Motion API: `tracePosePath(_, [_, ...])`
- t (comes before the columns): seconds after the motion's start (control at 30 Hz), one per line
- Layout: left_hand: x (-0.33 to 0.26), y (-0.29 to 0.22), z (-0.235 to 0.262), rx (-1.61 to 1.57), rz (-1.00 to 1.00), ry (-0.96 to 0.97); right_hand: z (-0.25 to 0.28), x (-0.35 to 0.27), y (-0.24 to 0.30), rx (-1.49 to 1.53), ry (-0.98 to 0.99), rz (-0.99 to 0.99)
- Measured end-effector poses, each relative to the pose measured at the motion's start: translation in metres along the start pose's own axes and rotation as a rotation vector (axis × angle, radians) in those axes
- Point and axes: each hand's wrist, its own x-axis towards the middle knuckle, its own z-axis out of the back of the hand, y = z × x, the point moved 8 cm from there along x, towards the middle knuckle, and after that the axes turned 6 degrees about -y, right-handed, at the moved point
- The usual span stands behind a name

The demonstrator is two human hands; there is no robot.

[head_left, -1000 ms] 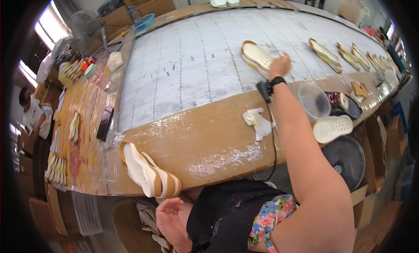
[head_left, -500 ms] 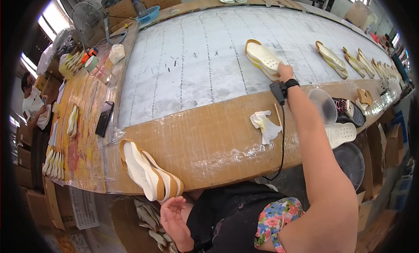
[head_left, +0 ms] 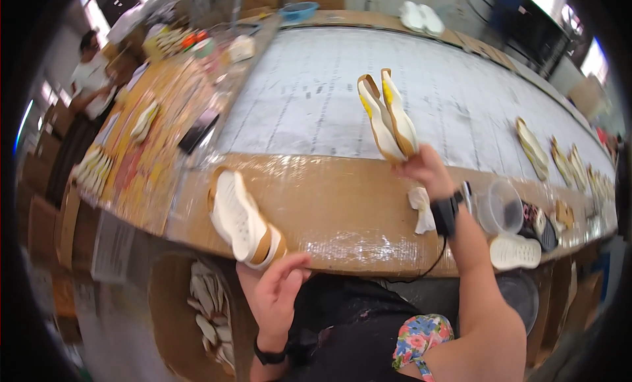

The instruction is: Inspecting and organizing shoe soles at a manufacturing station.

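Above the near edge of the white board, my right hand (head_left: 429,172) grips a pair of shoe soles (head_left: 383,122) by one end. They are white with tan edges and yellow patches, toes up and side by side. Over the table's front edge my left hand (head_left: 278,296) is open, its fingers stretched and nothing in them. Just beyond it lie white soles (head_left: 236,214) with tan edging, one stacked on another, the top one dotted with small holes.
Several soles (head_left: 532,148) stand along the white board (head_left: 309,85) at right. A clear plastic tub (head_left: 500,207), a white insole (head_left: 515,252) and a crumpled tissue (head_left: 421,209) lie nearby. Under the table a box (head_left: 168,316) holds several white pieces. A person (head_left: 92,79) stands at far left.
The right hand has lifted the soles off the white board and brought them left and nearer, turned on edge. My left hand has risen slightly to the right. The whole view has shifted.
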Motion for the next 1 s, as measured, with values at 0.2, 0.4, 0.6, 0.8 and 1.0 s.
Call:
tracePosePath(0.2, [0.037, -0.038, -0.007, -0.165, -0.182, -0.164, -0.091, -0.091, -0.051, 0.561, 0.149, -0.329])
tracePosePath(0.4, [0.04, -0.043, 0.009, -0.192, -0.185, -0.166, -0.112, -0.134, -0.049, 0.233, 0.263, -0.32])
tracePosePath(0.6, [0.032, -0.04, 0.016, -0.161, -0.241, -0.277, -0.124, -0.147, -0.048, 0.166, 0.214, -0.35])
tracePosePath(0.8, [0.025, -0.048, 0.015, -0.087, -0.293, -0.375, -0.122, -0.145, -0.048, 0.144, 0.273, -0.33])
tracePosePath(1.0, [0.014, -0.044, 0.012, -0.065, -0.354, -0.384, -0.123, -0.149, -0.051, 0.132, 0.308, -0.282])
